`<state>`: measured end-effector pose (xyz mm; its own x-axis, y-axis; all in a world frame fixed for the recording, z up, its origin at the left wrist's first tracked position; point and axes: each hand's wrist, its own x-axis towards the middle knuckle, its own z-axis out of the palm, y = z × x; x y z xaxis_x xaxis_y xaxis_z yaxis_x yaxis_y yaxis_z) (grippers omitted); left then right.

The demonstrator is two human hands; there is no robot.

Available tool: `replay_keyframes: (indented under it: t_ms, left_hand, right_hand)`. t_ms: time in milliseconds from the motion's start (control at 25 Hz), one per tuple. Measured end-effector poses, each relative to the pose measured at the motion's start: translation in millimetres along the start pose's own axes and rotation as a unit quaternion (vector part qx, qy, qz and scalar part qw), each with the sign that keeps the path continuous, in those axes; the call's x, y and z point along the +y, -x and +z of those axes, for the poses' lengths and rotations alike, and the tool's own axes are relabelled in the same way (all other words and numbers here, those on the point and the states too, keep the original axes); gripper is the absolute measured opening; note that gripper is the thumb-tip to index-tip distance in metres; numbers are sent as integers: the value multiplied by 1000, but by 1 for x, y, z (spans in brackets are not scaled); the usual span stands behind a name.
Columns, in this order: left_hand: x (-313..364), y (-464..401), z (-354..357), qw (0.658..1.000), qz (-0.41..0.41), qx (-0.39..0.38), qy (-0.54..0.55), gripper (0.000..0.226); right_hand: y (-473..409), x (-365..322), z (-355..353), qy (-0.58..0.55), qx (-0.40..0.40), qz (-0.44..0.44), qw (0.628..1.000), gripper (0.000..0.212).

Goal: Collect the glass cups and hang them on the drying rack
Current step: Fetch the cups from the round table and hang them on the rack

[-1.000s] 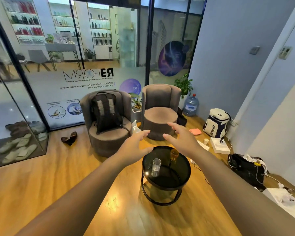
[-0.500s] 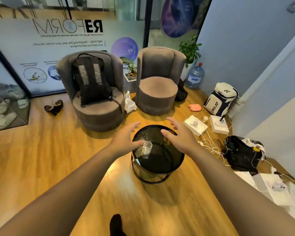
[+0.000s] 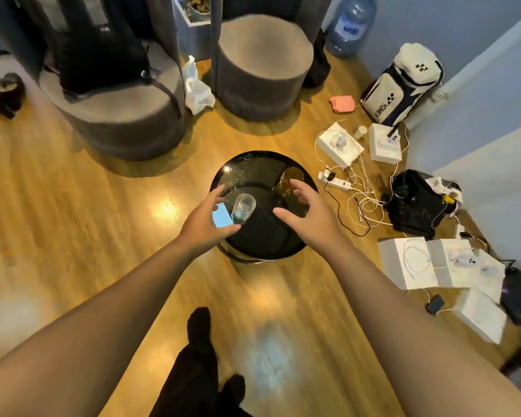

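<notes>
A clear glass cup (image 3: pixel 243 207) stands on the round black glass table (image 3: pixel 253 173). An amber glass cup (image 3: pixel 290 180) stands at the table's right side. My left hand (image 3: pixel 206 219) hovers just left of the clear cup, fingers spread, holding nothing; a light blue patch shows between thumb and fingers, a reflection or an object, I cannot tell which. My right hand (image 3: pixel 306 210) is open over the table, its fingers just in front of the amber cup and partly covering it. No drying rack is in view.
Two grey round armchairs (image 3: pixel 262 64) stand behind the table, the left one (image 3: pixel 118 115) holding a black backpack (image 3: pixel 100 40). White boxes (image 3: pixel 339 147), a power strip (image 3: pixel 336 182), tangled cables, a black bag (image 3: pixel 415 203) and a white backpack (image 3: pixel 400 85) crowd the floor at right. My feet (image 3: pixel 199 329) are below.
I have stepped closer and tilted my view down over the table. Both hands have come down nearer the cups, the left beside the clear one, the right by the amber one.
</notes>
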<state>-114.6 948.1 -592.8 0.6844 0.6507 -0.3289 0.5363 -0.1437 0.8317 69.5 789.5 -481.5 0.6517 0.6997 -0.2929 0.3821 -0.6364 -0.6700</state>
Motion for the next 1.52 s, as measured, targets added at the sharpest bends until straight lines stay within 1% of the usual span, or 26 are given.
replay_keyframes:
  t_ms: [80, 280, 400, 520, 600, 720, 840, 960, 1040, 1120, 1240, 1400, 1520]
  left_hand:
    - [-19, -31, 1, 1000, -12, -22, -13, 104]
    - [-54, -102, 15, 998, -10, -60, -32, 103]
    - [-77, -134, 41, 997, -17, -70, -31, 111]
    - [-98, -149, 74, 997, -55, -48, 6, 126]
    - [-114, -160, 100, 995, -89, -28, 39, 130]
    - [-138, -180, 134, 992, -113, -16, 58, 134]
    - [-154, -196, 157, 986, -130, -2, 106, 136]
    - [-163, -207, 181, 984, -132, 7, 119, 136]
    - [-169, -211, 195, 984, -128, 26, 120, 134]
    - [-173, -213, 205, 981, -132, 60, 127, 128]
    - [-177, -219, 213, 977, -138, 97, 131, 115]
    - [-186, -223, 211, 977, -122, 113, 134, 89]
    - [-184, -214, 203, 980, -104, 104, 134, 84]
  right_hand:
    - [-31, 10, 20, 1, -4, 11, 1000, 76]
    - [-88, 42, 71, -3, -14, 49, 999, 79]
    - [-109, 74, 100, -19, -36, 72, 997, 84]
    - [-119, 107, 120, -28, -46, 89, 995, 89]
    - [-127, 130, 131, -35, -43, 92, 994, 91]
    - [-136, 161, 146, -58, -28, 98, 993, 93]
    - [-134, 185, 160, -57, -22, 94, 994, 93]
    - [-125, 209, 170, -68, -15, 82, 994, 94]
    - [-119, 223, 174, -76, -3, 79, 994, 93]
    - [-112, 233, 178, -87, 15, 87, 992, 90]
    - [-95, 245, 188, -107, 23, 103, 989, 86]
    - [-80, 254, 197, -113, 16, 113, 987, 83]
    - [-81, 251, 194, -110, 19, 124, 986, 83]
